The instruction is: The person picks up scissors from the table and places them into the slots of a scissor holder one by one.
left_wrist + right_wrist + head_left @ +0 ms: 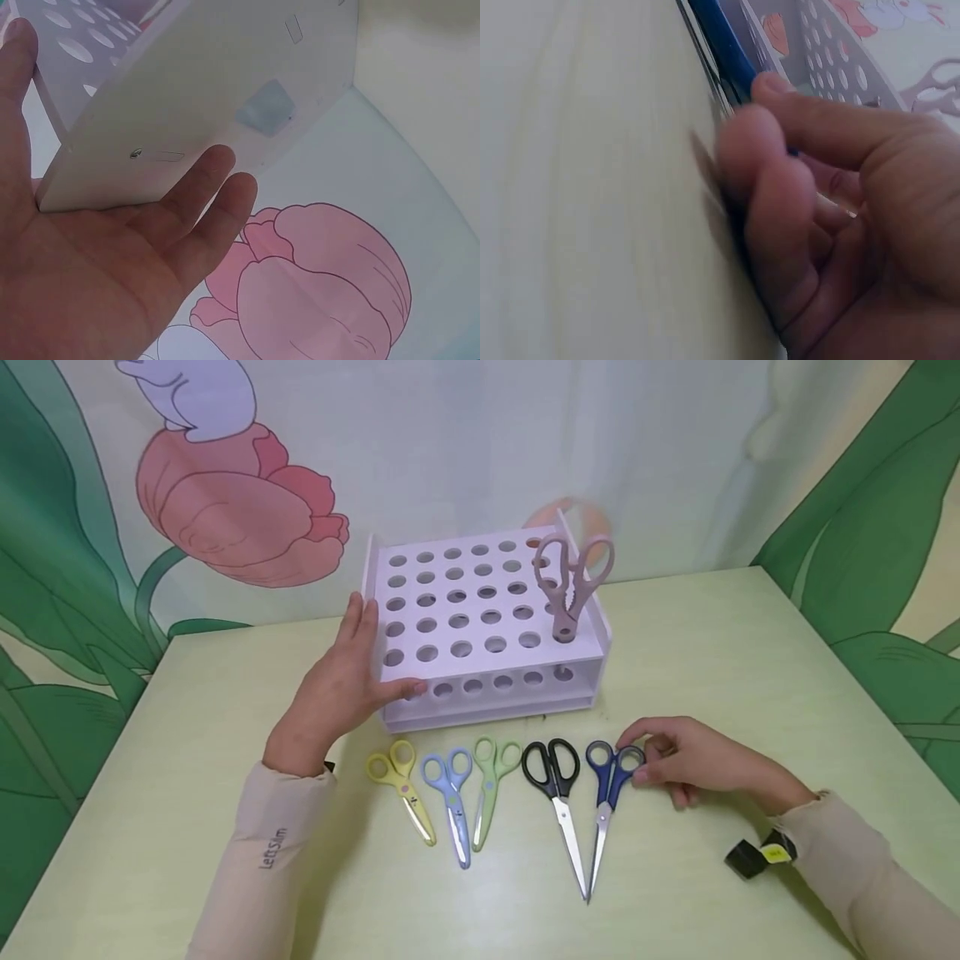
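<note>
From my screen I judge the left hand (330, 689), straight-fingered against the perforated rack (474, 607), to be steadying it, while the right hand (693, 756) pinches the navy-handled scissors (604, 811) on the table (690, 643) in front

In the head view, the rack (474, 607) hides most of the blades of the pink scissors (566, 628), the left hand (333, 689) covers part of its left side, and the right hand (697, 756) overlaps one loop of the blue scissors (604, 808). Frame edges cut the left sleeve (258, 885) and right sleeve (877, 885). Print on the yellow label (775, 853) is too small to read. In the right wrist view, fingertips (750, 146) blur.
</note>
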Demonstrator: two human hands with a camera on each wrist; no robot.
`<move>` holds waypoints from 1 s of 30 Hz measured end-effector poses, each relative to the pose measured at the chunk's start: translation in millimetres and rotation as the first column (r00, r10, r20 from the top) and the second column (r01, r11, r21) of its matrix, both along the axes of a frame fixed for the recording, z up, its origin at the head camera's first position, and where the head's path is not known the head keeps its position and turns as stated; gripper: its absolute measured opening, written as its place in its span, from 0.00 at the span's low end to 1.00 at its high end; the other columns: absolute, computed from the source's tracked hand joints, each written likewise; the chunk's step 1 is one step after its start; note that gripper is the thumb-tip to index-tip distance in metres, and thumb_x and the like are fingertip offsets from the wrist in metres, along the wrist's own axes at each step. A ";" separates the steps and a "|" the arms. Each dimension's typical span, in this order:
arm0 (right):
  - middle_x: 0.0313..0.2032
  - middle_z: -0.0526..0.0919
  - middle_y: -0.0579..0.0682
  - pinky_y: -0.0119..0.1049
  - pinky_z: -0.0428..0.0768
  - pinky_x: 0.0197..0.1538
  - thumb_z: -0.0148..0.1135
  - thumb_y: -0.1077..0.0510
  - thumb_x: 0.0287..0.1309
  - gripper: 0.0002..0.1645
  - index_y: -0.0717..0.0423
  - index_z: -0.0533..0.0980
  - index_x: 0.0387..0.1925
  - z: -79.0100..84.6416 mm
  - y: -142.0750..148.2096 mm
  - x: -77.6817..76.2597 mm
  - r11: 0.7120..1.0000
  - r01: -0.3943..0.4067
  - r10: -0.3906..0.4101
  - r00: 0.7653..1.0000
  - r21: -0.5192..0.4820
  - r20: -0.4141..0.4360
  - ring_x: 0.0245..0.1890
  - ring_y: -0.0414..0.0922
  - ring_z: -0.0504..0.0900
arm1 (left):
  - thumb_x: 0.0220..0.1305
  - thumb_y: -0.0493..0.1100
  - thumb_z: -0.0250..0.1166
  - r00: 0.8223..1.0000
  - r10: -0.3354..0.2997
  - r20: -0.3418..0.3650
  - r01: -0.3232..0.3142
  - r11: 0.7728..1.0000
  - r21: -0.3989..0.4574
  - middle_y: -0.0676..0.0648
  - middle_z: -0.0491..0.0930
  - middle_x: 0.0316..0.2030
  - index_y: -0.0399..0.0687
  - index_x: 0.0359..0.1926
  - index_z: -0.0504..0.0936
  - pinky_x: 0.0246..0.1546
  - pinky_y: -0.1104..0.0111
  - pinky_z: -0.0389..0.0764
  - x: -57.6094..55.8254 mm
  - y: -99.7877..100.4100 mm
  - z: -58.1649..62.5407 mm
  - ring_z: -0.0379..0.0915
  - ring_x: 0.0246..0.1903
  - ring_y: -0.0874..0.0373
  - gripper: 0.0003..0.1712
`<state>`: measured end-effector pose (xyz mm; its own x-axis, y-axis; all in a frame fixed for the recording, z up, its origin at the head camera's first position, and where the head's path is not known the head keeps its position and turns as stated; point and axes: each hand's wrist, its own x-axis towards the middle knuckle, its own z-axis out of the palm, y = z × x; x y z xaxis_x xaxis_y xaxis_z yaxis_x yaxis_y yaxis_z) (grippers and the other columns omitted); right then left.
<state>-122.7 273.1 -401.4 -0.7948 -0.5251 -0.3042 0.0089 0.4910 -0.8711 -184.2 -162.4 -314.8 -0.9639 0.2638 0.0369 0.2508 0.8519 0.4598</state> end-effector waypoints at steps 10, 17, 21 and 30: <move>0.43 0.87 0.60 0.43 0.82 0.22 0.60 0.67 0.69 0.21 0.69 0.66 0.59 -5.0 8.4 -5.2 0.956 -0.007 0.022 0.999 -0.293 0.046 0.26 0.58 0.87 | 0.55 0.63 0.75 1.000 0.007 -0.005 -0.007 1.000 -0.015 0.42 0.27 0.79 0.44 0.81 0.38 0.53 0.47 0.74 2.3 0.7 -0.7 0.59 0.70 0.36 0.70; 0.44 0.88 0.54 0.36 0.81 0.22 0.53 0.68 0.73 0.15 0.59 0.73 0.58 -1.4 10.0 -7.9 0.884 0.061 -0.036 0.997 -0.463 0.062 0.28 0.53 0.88 | 0.55 0.64 0.75 0.999 0.004 -0.053 -0.005 1.000 -0.020 0.40 0.24 0.79 0.46 0.81 0.36 0.54 0.46 0.74 1.5 -1.2 -1.3 0.56 0.70 0.33 0.72; 0.42 0.87 0.52 0.34 0.82 0.25 0.47 0.67 0.77 0.15 0.59 0.76 0.56 5.6 6.9 -7.1 0.801 0.110 -0.069 0.993 -0.589 0.093 0.32 0.50 0.89 | 0.55 0.64 0.75 0.998 0.017 -0.055 -0.018 1.000 -0.016 0.39 0.24 0.78 0.45 0.81 0.33 0.52 0.46 0.75 2.6 -0.1 -0.5 0.58 0.69 0.32 0.73; 0.39 0.87 0.54 0.39 0.85 0.33 0.47 0.67 0.77 0.16 0.61 0.79 0.54 26.9 -4.9 -2.4 0.743 0.162 -0.172 0.984 -0.650 0.049 0.34 0.51 0.89 | 0.56 0.65 0.74 0.999 0.034 -0.032 -0.035 0.999 -0.020 0.37 0.27 0.79 0.39 0.80 0.32 0.49 0.47 0.76 2.6 2.2 1.9 0.62 0.67 0.33 0.74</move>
<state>-125.1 268.1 -374.5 -0.8901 -0.4501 0.0719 0.0223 -0.2005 -0.9794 -181.6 -160.2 -312.9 -0.9708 0.2317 0.0623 0.2354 0.8694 0.4344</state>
